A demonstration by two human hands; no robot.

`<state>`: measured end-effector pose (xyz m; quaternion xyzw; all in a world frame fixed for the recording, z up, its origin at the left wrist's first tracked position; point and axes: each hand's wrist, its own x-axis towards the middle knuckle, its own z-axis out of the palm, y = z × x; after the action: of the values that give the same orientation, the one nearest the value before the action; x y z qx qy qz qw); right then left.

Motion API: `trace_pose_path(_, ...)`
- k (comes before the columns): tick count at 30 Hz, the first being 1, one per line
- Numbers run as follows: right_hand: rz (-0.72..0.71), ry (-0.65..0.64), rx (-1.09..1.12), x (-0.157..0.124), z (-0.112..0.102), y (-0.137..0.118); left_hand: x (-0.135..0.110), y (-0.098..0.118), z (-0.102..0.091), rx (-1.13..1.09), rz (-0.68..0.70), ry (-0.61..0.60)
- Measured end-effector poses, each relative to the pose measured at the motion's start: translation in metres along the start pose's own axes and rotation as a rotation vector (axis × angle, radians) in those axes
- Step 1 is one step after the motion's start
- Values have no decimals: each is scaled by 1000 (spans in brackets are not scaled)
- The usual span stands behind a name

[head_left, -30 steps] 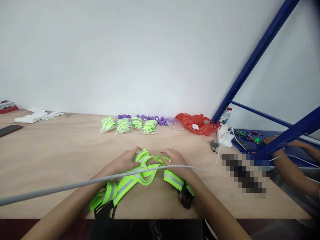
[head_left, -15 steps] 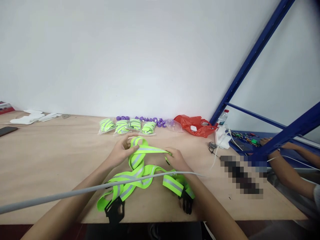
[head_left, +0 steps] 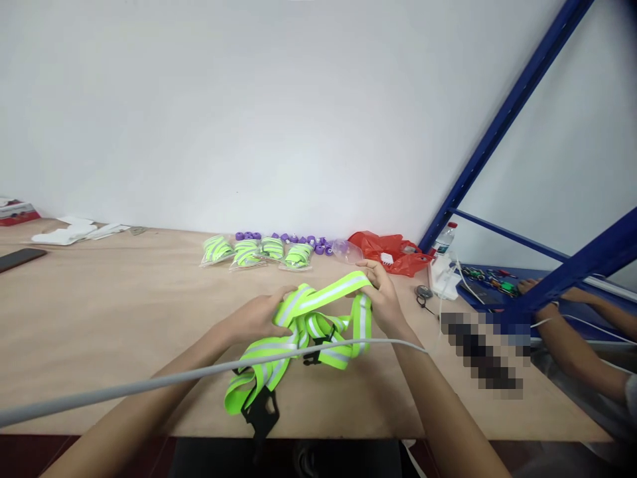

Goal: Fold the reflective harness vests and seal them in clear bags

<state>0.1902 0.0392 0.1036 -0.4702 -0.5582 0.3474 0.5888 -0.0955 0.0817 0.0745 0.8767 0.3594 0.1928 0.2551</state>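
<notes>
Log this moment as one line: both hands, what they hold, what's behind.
left hand: gripping green strap | right hand: gripping it too, stretch spanning between | behind: four bagged straps, purple pieces, red bag

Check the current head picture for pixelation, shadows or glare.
Head view: a pixelated patch lies right of the right hand; head view: soft shadows darken the table near its front edge; head view: the wall shows no harsh glare.

Pale wall (head_left: 233, 119) behind tan tabletop (head_left: 109, 312)
</notes>
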Motion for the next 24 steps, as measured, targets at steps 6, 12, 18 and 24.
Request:
trace_pose_path(6, -121, -82, -177, -1, -29, 2, 5, -20, 0, 137, -94, 303)
trace_pose_path(12, -221, 68, -187, 3, -42, 0, 2, -22, -38, 59, -106, 525)
trace_pose_path(18, -362, 365, -247, 15, -57, -15, -13, -7, -78, -107, -153, 753)
trace_pose_path(24, -289, 501, -156, 24, -77, -26, -23, -3, -116, -421, -256, 879)
